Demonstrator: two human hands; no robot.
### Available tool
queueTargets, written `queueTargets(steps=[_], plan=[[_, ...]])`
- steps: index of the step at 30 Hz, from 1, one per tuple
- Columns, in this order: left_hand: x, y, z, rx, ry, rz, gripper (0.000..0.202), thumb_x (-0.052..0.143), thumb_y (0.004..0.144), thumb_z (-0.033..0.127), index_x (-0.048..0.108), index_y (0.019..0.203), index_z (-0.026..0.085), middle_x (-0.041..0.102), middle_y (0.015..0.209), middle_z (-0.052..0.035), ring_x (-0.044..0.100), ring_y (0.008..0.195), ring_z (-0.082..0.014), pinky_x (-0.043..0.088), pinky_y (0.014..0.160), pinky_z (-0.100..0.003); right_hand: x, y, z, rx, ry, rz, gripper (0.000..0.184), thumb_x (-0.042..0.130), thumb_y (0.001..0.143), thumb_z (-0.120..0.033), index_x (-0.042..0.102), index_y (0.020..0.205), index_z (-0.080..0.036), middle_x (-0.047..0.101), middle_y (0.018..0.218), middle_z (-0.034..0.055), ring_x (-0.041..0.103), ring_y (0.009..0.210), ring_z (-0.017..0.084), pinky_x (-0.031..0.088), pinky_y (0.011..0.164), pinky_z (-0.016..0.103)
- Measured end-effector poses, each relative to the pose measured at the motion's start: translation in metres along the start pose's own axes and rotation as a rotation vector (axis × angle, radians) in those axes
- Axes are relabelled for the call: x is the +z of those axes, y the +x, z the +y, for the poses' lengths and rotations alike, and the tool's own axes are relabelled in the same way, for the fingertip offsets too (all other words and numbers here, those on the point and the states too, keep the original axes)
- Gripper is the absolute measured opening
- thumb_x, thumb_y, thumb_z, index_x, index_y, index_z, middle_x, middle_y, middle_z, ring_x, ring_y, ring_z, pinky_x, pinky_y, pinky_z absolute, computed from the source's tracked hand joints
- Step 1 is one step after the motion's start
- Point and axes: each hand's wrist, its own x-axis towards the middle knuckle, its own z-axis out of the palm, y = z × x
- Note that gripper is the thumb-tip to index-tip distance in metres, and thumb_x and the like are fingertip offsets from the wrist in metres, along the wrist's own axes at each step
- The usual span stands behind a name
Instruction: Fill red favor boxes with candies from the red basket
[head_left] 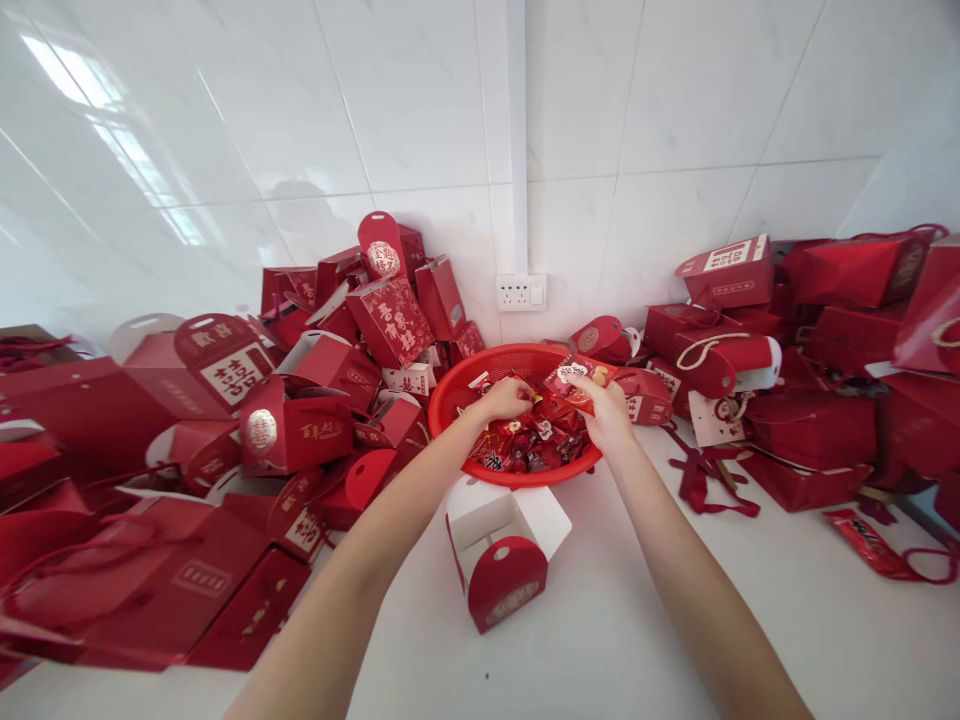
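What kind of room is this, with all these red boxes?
Probably an indoor work corner, perhaps a kitchen counter: glossy white tiled walls, a wall socket, and a white countertop heaped with red gift boxes around a red basket of wrapped sweets.

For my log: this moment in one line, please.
left hand: grasping sweets in red basket | right hand: holding snack packet | gift box: open

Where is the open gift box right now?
Head view, centre: the open gift box stands on the white table, just in front of the red basket.
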Motion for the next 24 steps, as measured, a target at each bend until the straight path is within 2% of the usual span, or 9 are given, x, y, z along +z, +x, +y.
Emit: queueTargets(steps=[4, 7, 9, 12, 14, 17, 20, 24], plan=[[-0.015, -0.014, 0.014, 0.067, -0.202, 0.144, 0.017, 0.059, 0.083, 0.032, 0.064, 0.090, 0.018, 0.067, 0.078, -0.0009, 0.061, 0.064, -0.0131, 0.049, 0.060, -0.022, 0.002, -0.002, -0.004, 0.016, 0.007, -0.028, 0.029, 0.086, 0.050, -0.020, 0.076, 0.077, -0.021, 0.080, 0.076, -0.0003, 0.076, 0.078, 0.024, 0.062, 0.073, 0.034], [-0.025, -0.039, 0.020, 0.120, -0.335, 0.224, 0.025, 0.053, 0.088, 0.040, 0.057, 0.099, 0.019, 0.066, 0.086, -0.0017, 0.062, 0.068, -0.0108, 0.048, 0.059, -0.019, 0.006, -0.006, -0.010, 0.055, 0.003, -0.092, 0.032, 0.089, 0.049, -0.021, 0.076, 0.078, -0.020, 0.081, 0.076, 0.0007, 0.077, 0.079, 0.025, 0.062, 0.073, 0.034], [-0.029, -0.062, 0.022, 0.162, -0.462, 0.210, 0.033, 0.059, 0.085, 0.040, 0.054, 0.109, 0.019, 0.067, 0.088, -0.0020, 0.064, 0.070, -0.0112, 0.051, 0.062, -0.020, 0.009, -0.012, -0.016, 0.094, -0.004, -0.162, 0.033, 0.090, 0.048, -0.023, 0.076, 0.078, -0.019, 0.081, 0.079, 0.0027, 0.077, 0.081, 0.026, 0.063, 0.076, 0.035], [-0.034, -0.097, 0.025, 0.227, -0.723, 0.107, 0.058, 0.074, 0.078, 0.041, 0.050, 0.126, 0.020, 0.070, 0.087, -0.0025, 0.068, 0.073, -0.0147, 0.054, 0.068, -0.024, 0.014, -0.023, -0.028, 0.168, -0.021, -0.277, 0.036, 0.091, 0.048, -0.024, 0.077, 0.080, -0.017, 0.082, 0.085, 0.0070, 0.078, 0.081, 0.028, 0.064, 0.078, 0.038], [-0.036, -0.117, 0.027, 0.243, -0.767, 0.048, 0.065, 0.079, 0.076, 0.042, 0.050, 0.131, 0.020, 0.072, 0.085, -0.0032, 0.070, 0.077, -0.0172, 0.056, 0.072, -0.027, 0.016, -0.031, -0.035, 0.217, -0.032, -0.370, 0.038, 0.091, 0.050, -0.025, 0.078, 0.085, -0.017, 0.082, 0.089, 0.0086, 0.078, 0.084, 0.029, 0.064, 0.077, 0.038], [-0.039, -0.140, 0.034, 0.258, -0.671, 0.017, 0.051, 0.081, 0.077, 0.039, 0.064, 0.118, 0.015, 0.075, 0.090, -0.0067, 0.071, 0.085, -0.0200, 0.056, 0.080, -0.030, 0.020, -0.043, -0.044, 0.280, -0.064, -0.494, 0.037, 0.089, 0.054, -0.029, 0.078, 0.087, -0.018, 0.082, 0.091, 0.0084, 0.078, 0.086, 0.030, 0.064, 0.074, 0.037], [-0.040, -0.155, 0.041, 0.284, -0.565, 0.054, 0.030, 0.080, 0.078, 0.036, 0.075, 0.097, 0.014, 0.076, 0.096, -0.0078, 0.071, 0.087, -0.0212, 0.056, 0.082, -0.031, 0.023, -0.053, -0.052, 0.312, -0.119, -0.528, 0.034, 0.090, 0.053, -0.028, 0.079, 0.084, -0.017, 0.081, 0.085, 0.0074, 0.078, 0.082, 0.028, 0.063, 0.075, 0.036], [-0.041, -0.165, 0.048, 0.347, -0.524, 0.130, 0.024, 0.077, 0.082, 0.036, 0.079, 0.095, 0.016, 0.077, 0.092, -0.0070, 0.070, 0.084, -0.0217, 0.055, 0.081, -0.033, 0.028, -0.065, -0.060, 0.302, -0.135, -0.564, 0.030, 0.089, 0.057, -0.027, 0.079, 0.084, -0.019, 0.082, 0.086, 0.0060, 0.078, 0.085, 0.027, 0.063, 0.082, 0.037]])
